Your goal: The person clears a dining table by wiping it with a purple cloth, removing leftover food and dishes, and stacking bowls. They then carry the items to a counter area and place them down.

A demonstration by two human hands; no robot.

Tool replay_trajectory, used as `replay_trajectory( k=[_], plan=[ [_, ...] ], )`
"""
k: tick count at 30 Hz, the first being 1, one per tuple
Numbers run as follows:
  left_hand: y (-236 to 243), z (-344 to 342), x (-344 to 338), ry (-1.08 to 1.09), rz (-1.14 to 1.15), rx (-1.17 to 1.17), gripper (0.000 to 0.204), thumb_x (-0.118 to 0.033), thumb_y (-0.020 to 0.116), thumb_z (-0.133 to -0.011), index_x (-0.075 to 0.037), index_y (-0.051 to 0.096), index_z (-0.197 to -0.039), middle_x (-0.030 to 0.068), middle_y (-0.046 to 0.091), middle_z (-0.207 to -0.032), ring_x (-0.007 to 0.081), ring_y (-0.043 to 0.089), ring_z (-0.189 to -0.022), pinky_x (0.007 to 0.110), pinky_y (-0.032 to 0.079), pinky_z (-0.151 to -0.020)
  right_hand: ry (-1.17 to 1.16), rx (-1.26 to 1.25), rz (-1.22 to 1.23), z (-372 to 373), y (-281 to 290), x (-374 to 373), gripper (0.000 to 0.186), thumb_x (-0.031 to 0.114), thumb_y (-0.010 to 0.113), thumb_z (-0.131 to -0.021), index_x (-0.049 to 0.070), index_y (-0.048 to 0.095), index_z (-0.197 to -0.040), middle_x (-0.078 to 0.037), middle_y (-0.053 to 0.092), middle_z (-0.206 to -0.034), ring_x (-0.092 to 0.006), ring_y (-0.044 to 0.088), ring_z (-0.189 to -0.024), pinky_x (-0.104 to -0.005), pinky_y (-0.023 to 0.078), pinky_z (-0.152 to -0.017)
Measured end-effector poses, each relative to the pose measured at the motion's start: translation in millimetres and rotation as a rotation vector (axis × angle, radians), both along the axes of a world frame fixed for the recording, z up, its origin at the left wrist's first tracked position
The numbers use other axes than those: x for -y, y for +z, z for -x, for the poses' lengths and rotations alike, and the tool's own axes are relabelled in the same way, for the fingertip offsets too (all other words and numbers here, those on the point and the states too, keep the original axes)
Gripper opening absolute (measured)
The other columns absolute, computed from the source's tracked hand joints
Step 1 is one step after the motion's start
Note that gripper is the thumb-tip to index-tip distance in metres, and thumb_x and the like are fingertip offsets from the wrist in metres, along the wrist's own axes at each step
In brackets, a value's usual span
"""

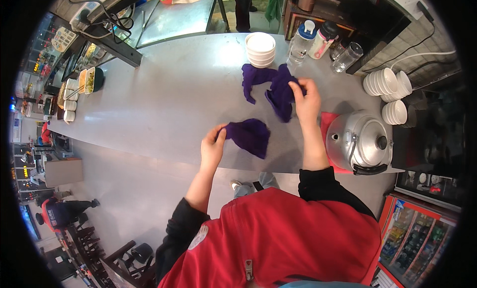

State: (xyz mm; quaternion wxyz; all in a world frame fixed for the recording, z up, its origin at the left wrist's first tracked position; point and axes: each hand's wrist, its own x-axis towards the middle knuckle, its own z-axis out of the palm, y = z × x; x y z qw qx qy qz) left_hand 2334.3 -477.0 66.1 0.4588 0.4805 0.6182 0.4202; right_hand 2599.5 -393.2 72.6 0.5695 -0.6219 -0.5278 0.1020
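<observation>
Cloth (pixel 248 137), purple and drooping, left of the kettle (pixel 360 143), pinched at one corner by the closed fingers of the left hand (pixel 212 148). Second cloth (pixel 282 95), beyond and left of the kettle, gripped at its edge in the fingers of the right hand (pixel 308 100). More purple fabric (pixel 256 78) on the worktop (pixel 174 94), farther left of the kettle than the second piece; separate or joined, hard to say. Probably light, limp, soft, hardly slippery or fragile, apt to bunch when pushed. Best taken by corner or hem.
</observation>
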Motion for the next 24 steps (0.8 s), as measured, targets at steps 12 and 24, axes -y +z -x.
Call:
replay_trajectory(
  k=[12,24],
  plan=[
    [66.4,-16.7,5.3,-0.634,-0.249,0.119,0.076,-0.031,0.065,-0.083,0.0,0.023,-0.14,0.0173,0.026,-0.145,0.025,0.021,-0.136,0.035,0.02,-0.11,0.656,-0.538,-0.151,63.6,144.0,72.6,0.01,0.012,0.054,-0.09,0.004,0.05,-0.096,0.005,0.047,-0.079,-0.0023,0.042,-0.069,-0.016,0.034,-0.061],
    [26.2,148.4,279.9,0.41,-0.224,1.111,0.052,-0.041,0.034,-0.096,-0.009,0.032,-0.137,0.0081,0.042,-0.136,0.0207,0.042,-0.124,0.039,0.036,-0.104,1.62,-0.62,0.585,326.0,136.6,240.1,0.009,0.013,0.053,-0.092,0.005,0.05,-0.094,0.001,0.052,-0.083,-0.0042,0.048,-0.074,-0.0192,0.04,-0.068]
  ],
)
